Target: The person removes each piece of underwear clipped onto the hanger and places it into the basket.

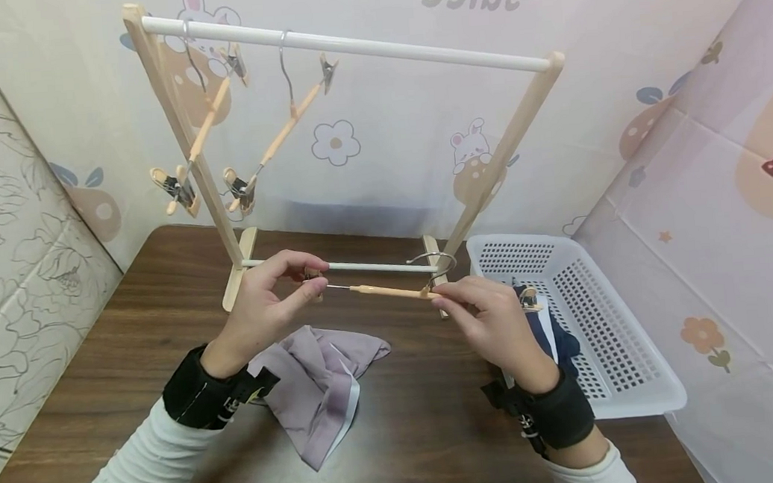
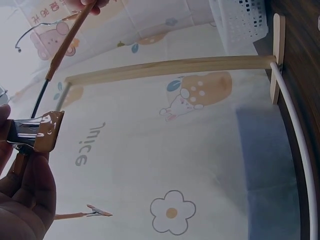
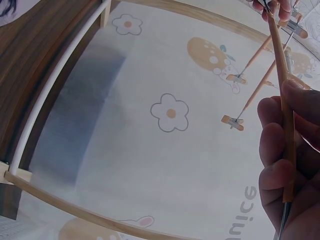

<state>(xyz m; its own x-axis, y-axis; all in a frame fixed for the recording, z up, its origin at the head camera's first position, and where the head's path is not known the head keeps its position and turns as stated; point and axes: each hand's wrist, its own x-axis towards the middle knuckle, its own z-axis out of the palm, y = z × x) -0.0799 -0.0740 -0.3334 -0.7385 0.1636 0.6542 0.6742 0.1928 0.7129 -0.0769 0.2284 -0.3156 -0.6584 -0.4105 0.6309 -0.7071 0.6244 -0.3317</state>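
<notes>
Both hands held a clip hanger (image 1: 390, 292) level above the tabletop (image 1: 131, 342), just in front of the rack (image 1: 346, 46). The left hand (image 1: 263, 310) pinched its clip at the 9 o'clock end; the right hand (image 1: 493, 320) gripped the wooden bar at 3 o'clock. A lilac cloth (image 1: 323, 388) lay below, a basket (image 1: 607, 316) at 3 o'clock.

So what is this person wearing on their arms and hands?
Both arms are in white ribbed long sleeves. Each wrist carries a wide black band with straps and a buckle, one on the left wrist and one on the right wrist. The left hand and right hand are bare, with no gloves or rings visible.
</notes>
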